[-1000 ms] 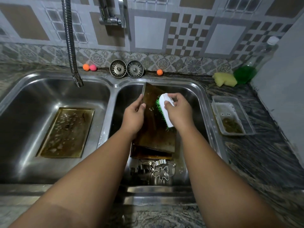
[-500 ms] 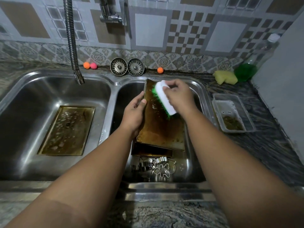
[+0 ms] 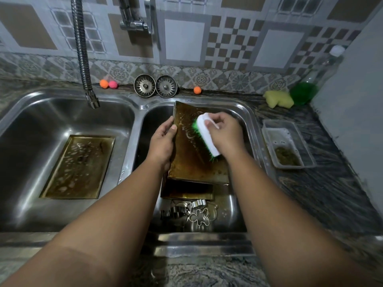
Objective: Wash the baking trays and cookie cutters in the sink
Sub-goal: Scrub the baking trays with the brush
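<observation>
A greasy brown baking tray [image 3: 194, 160] leans tilted in the right sink basin [image 3: 249, 125]. My left hand [image 3: 163, 141] grips its left edge. My right hand [image 3: 223, 133] is shut on a white scrub brush [image 3: 207, 134] whose green bristles press on the tray's upper face. Under it lies a second tray [image 3: 186, 192], partly hidden. Several metal cookie cutters [image 3: 192, 213] sit at the basin's near end. Another soapy tray [image 3: 79, 166] lies flat in the left basin.
A flexible faucet hose [image 3: 83, 50] hangs over the left basin. Two sink strainers [image 3: 155, 85] and small coloured balls stand at the back rim. On the right counter are a yellow sponge [image 3: 278, 98], a green soap bottle [image 3: 310, 85] and a clear plastic container [image 3: 288, 143].
The brush went from mid-tray up to the tray's top edge, then came back down a little. The tray is tilted flatter toward me than one second ago. My left hand keeps its grip.
</observation>
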